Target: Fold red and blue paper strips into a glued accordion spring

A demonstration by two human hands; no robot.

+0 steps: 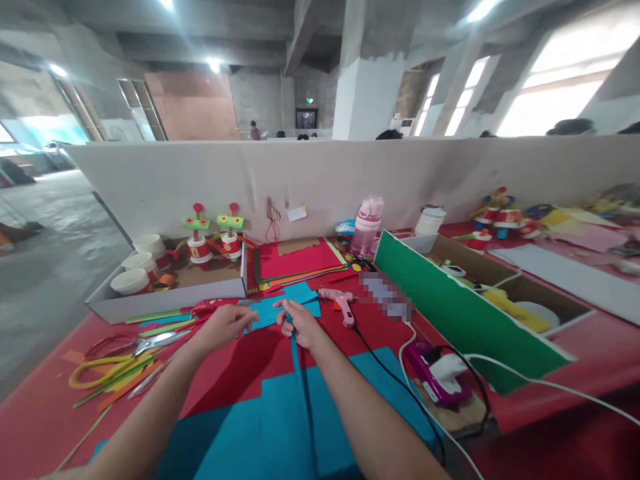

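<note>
My right hand (300, 324) is closed on a narrow blue paper strip (299, 373), which trails down toward me between my forearms. Its fingertips point left, above blue paper pieces (301, 292) on the red tabletop. Just to the left is my left hand (233, 325), its fingers loosely bent and apart, with nothing visible in them. A pink glue gun (343, 303) lies right of my right hand, its black cord running toward me. Large blue sheets (225, 437) cover the table's near part, under my forearms.
Red-handled scissors (155, 341), yellow-handled scissors (83, 377) and coloured strips lie at left. Behind them, a box (170, 293) holds paper cups and two paper figures (199, 250). At right are a green-sided box (440, 313), a purple power socket (435, 377) with cords, and a pink bottle (367, 223).
</note>
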